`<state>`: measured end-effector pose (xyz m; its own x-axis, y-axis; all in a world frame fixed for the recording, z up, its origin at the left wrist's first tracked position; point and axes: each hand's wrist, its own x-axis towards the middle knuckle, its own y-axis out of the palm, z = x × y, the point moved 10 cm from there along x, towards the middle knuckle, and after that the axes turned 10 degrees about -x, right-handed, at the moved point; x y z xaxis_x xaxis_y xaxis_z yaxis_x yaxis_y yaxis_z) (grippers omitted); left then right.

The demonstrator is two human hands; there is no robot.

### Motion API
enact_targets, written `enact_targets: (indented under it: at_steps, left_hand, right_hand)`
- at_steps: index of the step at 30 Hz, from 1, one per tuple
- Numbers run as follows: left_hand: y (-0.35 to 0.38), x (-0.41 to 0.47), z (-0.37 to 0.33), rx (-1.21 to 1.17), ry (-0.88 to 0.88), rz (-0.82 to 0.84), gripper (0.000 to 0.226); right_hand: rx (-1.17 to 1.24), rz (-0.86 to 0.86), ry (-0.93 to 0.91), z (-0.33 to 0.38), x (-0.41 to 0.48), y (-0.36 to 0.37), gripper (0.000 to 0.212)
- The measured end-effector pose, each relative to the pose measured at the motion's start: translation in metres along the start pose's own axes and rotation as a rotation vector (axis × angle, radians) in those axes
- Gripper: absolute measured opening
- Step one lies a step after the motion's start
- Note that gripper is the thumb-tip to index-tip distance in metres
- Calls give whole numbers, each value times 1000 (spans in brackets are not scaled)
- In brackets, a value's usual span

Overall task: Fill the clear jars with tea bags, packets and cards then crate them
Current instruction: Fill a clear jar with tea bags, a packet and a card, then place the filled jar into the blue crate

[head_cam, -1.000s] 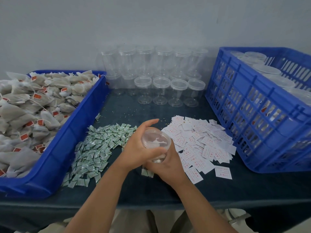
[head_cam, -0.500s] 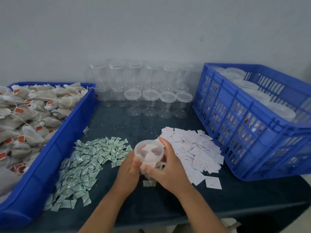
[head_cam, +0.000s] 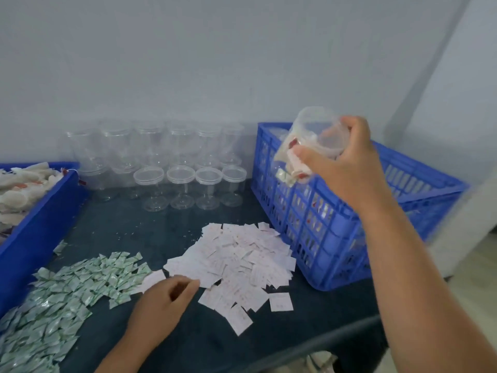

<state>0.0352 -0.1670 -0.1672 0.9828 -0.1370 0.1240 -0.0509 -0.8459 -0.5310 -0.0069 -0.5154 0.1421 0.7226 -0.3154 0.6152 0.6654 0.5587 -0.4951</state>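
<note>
My right hand (head_cam: 347, 165) grips a filled clear jar (head_cam: 309, 135), tilted, above the near-left corner of the blue slatted crate (head_cam: 336, 230). Tea bags with red tags show through the jar's wall. My left hand (head_cam: 164, 300) hovers low over the table with its fingers loosely curled, at the near-left edge of the white card pile (head_cam: 236, 262); it holds nothing that I can see. The green packet pile (head_cam: 67, 289) lies to the left of that hand.
Several empty lidded clear jars (head_cam: 164, 168) stand in rows against the back wall. A blue bin of tea bags (head_cam: 32, 211) sits at the left. The dark table's front edge (head_cam: 309, 343) runs below the cards. A pale wall corner rises at the right.
My right hand lifted the jar from in front of me and carried it right, over the crate. My left hand let go of the jar and dropped to the cards.
</note>
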Motion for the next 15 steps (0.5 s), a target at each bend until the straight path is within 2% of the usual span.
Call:
enact_targets:
  at_steps: [3,6,10,13,15]
  left_hand:
    - [18,12,-57,0,49,-2,24]
    - [47,22,-166,-34,353,46,43]
    - [94,25,-298,-44,738,149,65]
    - [131,24,-342,-25,878,201,71]
    - [144,23,-350,-13,935,171,60]
  right_hand:
    - [-95,24,42,-19,29,-18,84]
    - [-83,14,103,-39,37,-24,76]
    - [-57,-65,157,-55,45,-34,75]
    - [-70,-117,180,-67,55,-49,89]
    - [-132,-99,183,-74,68,-57,103]
